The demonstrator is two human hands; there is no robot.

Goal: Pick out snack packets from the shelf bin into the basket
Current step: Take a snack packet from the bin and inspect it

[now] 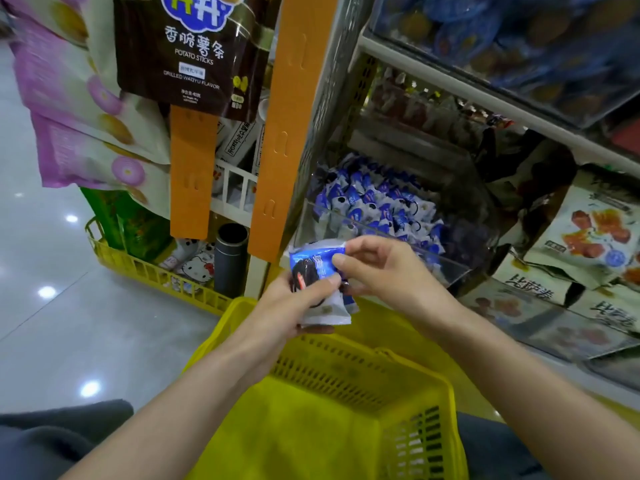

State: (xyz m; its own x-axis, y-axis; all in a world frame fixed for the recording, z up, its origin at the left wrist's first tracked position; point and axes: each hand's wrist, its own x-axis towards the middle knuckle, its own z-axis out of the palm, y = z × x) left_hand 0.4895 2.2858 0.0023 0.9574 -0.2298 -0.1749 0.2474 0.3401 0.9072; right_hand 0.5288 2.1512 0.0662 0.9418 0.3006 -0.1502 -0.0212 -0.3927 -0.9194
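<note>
Left hand (294,299) gripped small stack of snack packets (313,263) — thumb across front, fingers curled beneath. Right hand (381,268) pinched top packet's upper edge between thumb and forefinger. Stack hung above far rim of yellow basket (311,427), just before clear shelf bin (440,263) — heap of blue-and-white packets (374,209) inside. Brown potato-stick bag (194,53) hung upper left, beside orange strip (287,133).
</note>
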